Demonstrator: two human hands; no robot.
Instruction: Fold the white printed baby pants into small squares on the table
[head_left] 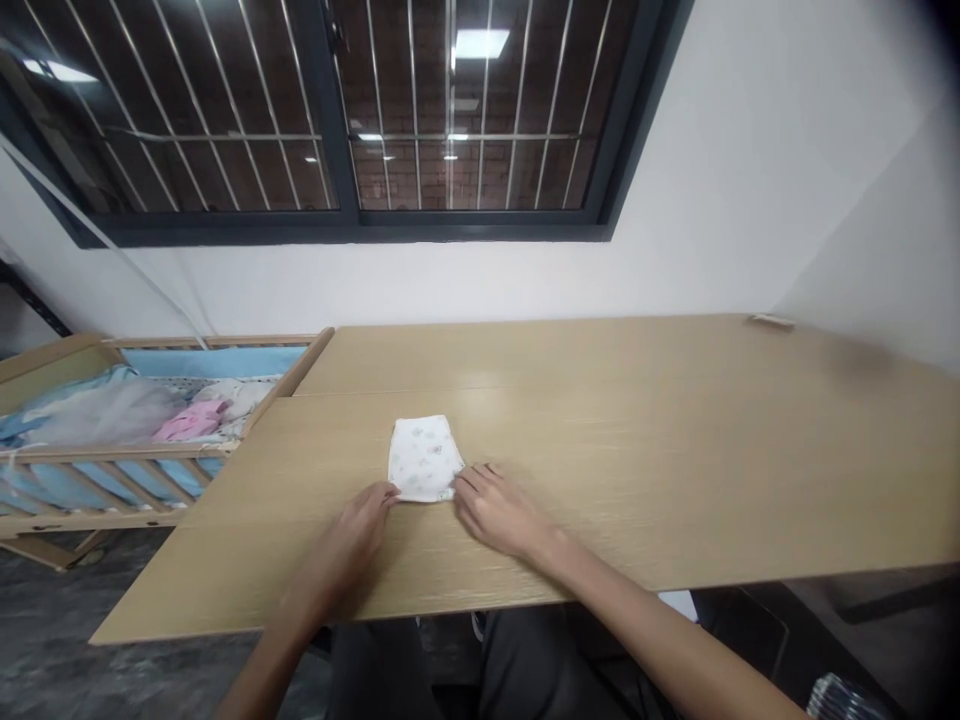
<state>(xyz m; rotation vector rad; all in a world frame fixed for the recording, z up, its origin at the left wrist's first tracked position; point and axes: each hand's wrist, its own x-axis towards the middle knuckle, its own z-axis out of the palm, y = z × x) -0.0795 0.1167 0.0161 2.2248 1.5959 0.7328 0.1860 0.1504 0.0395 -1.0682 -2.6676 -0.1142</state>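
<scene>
A small white cloth [425,458] with a faint scattered print lies flat on the wooden table [637,450], looking folded into a rough four-sided shape, narrower at its far edge. At its near left corner, my left hand [367,515] pinches the fabric between thumb and fingertips. My right hand [491,505] is at the near right corner, its fingers curled and closed on the edge there. Which exact kind of cloth item it is, I cannot make out.
Left of the table stands a wooden crib [142,470] with blue lining, holding a pink cloth [193,420] and other bedding. A white wall and a barred window [345,130] rise behind. A small flat object [771,321] lies at the table's far right edge.
</scene>
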